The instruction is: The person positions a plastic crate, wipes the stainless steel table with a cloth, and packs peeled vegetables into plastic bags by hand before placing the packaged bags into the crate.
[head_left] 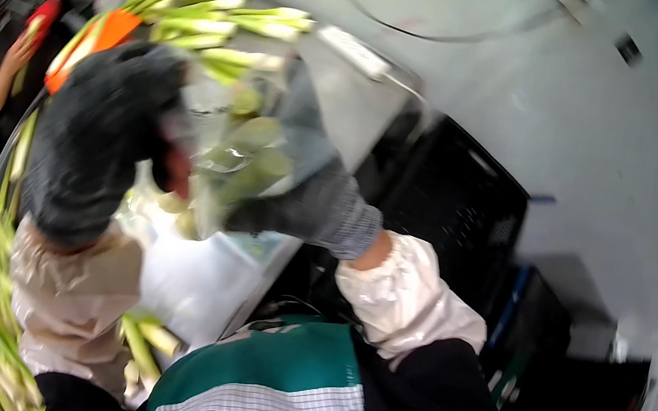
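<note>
Head view, blurred in the middle.

Clear bag point(234, 155) with pale green pieces inside: between the two gloved hands, above the table point(192, 283). Right hand point(307, 188) curled about its right side, fingers behind, thumb low in front; looks to be gripping it. Left hand point(99, 138) at the bag's left edge, fingers bent inward; cannot tell whether they pinch the film or only touch it.

Beyond the hands: green stalks point(202, 25) on the table's far part, and a power strip point(355, 50) past the right fingertips. Orange object point(117, 34) just beyond the left hand. More stalks point(3, 307) down the left side of the left sleeve. Black crate point(457, 202) to the right of the right hand. Far left, a co-worker's hand point(20, 52).

On handling, my judgement: thin film probably slides on knit gloves. Best to steady the bag from the right, take only film in the left fingertips, press lightly to spare the pieces, and keep it over the table.
</note>
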Available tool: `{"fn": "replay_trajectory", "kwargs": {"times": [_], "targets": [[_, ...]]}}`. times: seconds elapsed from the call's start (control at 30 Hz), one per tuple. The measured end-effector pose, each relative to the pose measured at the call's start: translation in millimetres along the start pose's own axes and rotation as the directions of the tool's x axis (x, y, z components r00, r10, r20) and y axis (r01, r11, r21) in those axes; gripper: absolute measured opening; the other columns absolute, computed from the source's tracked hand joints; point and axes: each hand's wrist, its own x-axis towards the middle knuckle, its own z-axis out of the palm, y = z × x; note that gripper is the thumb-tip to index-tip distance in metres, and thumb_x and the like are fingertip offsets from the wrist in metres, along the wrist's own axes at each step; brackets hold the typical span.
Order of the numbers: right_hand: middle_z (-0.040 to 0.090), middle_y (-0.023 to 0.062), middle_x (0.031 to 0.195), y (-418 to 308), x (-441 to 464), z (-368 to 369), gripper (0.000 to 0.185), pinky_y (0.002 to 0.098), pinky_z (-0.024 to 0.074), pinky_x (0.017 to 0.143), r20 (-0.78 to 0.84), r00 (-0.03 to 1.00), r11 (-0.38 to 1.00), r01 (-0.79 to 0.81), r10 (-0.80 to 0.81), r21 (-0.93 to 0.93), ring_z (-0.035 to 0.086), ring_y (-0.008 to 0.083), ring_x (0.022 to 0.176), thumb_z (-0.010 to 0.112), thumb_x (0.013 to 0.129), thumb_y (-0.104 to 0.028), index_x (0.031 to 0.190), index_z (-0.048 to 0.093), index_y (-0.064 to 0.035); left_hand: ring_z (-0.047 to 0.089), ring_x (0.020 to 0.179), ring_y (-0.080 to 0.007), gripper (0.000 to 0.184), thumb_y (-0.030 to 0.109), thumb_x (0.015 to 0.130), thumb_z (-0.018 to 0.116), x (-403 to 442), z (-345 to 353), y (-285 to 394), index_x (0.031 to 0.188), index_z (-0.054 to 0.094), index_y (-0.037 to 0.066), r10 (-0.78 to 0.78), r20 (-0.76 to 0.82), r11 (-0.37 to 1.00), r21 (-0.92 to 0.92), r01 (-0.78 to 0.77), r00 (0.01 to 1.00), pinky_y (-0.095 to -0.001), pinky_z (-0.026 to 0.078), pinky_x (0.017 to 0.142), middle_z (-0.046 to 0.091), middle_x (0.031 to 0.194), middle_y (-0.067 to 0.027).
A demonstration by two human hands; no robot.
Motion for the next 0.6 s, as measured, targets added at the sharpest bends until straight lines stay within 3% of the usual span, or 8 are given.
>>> {"fn": "replay_trajectory", "kwargs": {"times": [0.07,0.13,0.2,0.27,0.33,0.43,0.57,0.6], "targets": [[0.030,0.0162,0.129,-7.0,-0.7,-15.3,0.110,0.0346,0.0320,0.095,-0.203,0.979,0.985,-0.050,0.016,-0.165,0.036,0.0288,0.115,0.082,0.044,-0.031,0.130,0.019,-0.0032,0.052,0.039,-0.0218,0.033,0.031,0.082,0.047,7.3,26.7,9.4,0.069,0.050,0.000,-0.047,0.022,0.995,0.088,0.045,0.999,-0.0269,0.039,0.033,0.051,0.050,-0.0106],[0.041,0.0146,0.119,-3.6,-13.5,-50.4,0.098,0.0343,0.0368,0.090,-0.227,0.971,0.993,-0.091,0.072,-0.077,0.043,0.0265,0.108,0.082,0.045,-0.031,0.123,0.030,-0.0023,0.052,0.043,-0.0206,0.032,0.028,0.083,0.044,28.7,34.7,3.5,0.095,0.053,0.000,-0.038,0.295,0.995,0.103,0.007,0.955,-0.0266,0.039,0.035,0.050,0.057,-0.0119],[0.053,0.0098,0.096,-12.1,-33.5,-79.5,0.065,0.0319,0.0449,0.079,-0.239,0.945,0.965,-0.249,0.223,-0.082,0.053,0.0204,0.091,0.079,0.052,-0.030,0.101,0.047,-0.0026,0.055,0.051,-0.0208,0.029,0.022,0.084,0.045,38.8,58.2,-25.0,0.104,0.049,0.000,0.343,0.337,0.936,-0.048,-0.348,0.877,-0.0273,0.043,0.041,0.053,0.071,-0.0120],[0.055,0.0095,0.091,-13.5,-53.9,-114.7,0.055,0.0311,0.0475,0.074,-0.255,0.950,0.895,-0.265,0.179,-0.358,0.055,0.0200,0.086,0.076,0.058,-0.027,0.099,0.048,-0.0026,0.057,0.056,-0.0207,0.029,0.019,0.084,0.047,62.7,89.4,-28.5,0.106,0.047,0.000,0.195,0.456,0.980,-0.133,-0.150,0.868,-0.0273,0.045,0.046,0.054,0.076,-0.0113],[0.057,0.0087,0.086,-6.5,-72.8,-149.0,0.046,0.0302,0.0495,0.070,-0.312,0.933,0.827,-0.314,0.179,-0.466,0.057,0.0193,0.081,0.073,0.063,-0.022,0.097,0.049,-0.0024,0.058,0.059,-0.0203,0.030,0.021,0.084,0.048,92.7,120.6,-36.8,0.105,0.048,0.000,0.302,0.602,0.933,-0.026,-0.360,0.739,-0.0271,0.046,0.050,0.055,0.077,-0.0108],[0.057,0.0094,0.087,24.8,-105.2,-194.5,0.041,0.0299,0.0489,0.073,-0.552,0.790,0.933,-0.356,0.266,-0.058,0.057,0.0189,0.082,0.070,0.067,-0.019,0.097,0.050,-0.0004,0.060,0.067,-0.0198,0.033,0.027,0.083,0.050,136.7,172.0,-60.2,0.102,0.050,0.001,0.047,0.675,0.985,-0.153,0.077,0.736,-0.0266,0.048,0.056,0.058,0.082,-0.0110],[0.058,0.0105,0.092,92.2,-131.4,-262.0,0.046,0.0290,0.0477,0.074,-0.667,0.670,0.737,-0.622,0.326,-0.265,0.056,0.0178,0.083,0.071,0.066,-0.017,0.103,0.048,0.0008,0.061,0.074,-0.0186,0.031,0.028,0.084,0.048,181.6,197.9,-96.5,0.101,0.051,0.002,-0.188,0.574,0.952,-0.093,0.292,0.797,-0.0251,0.049,0.061,0.060,0.087,-0.0099],[0.058,0.0111,0.091,122.8,-144.1,-274.9,0.043,0.0304,0.0473,0.071,-0.668,0.658,0.821,-0.558,0.346,-0.124,0.057,0.0199,0.081,0.070,0.067,-0.020,0.100,0.050,-0.0003,0.061,0.075,-0.0186,0.031,0.028,0.084,0.047,184.2,190.5,-106.1,0.101,0.051,0.003,-0.206,0.534,0.940,-0.124,0.317,0.820,-0.0250,0.049,0.062,0.060,0.087,-0.0097]]}}
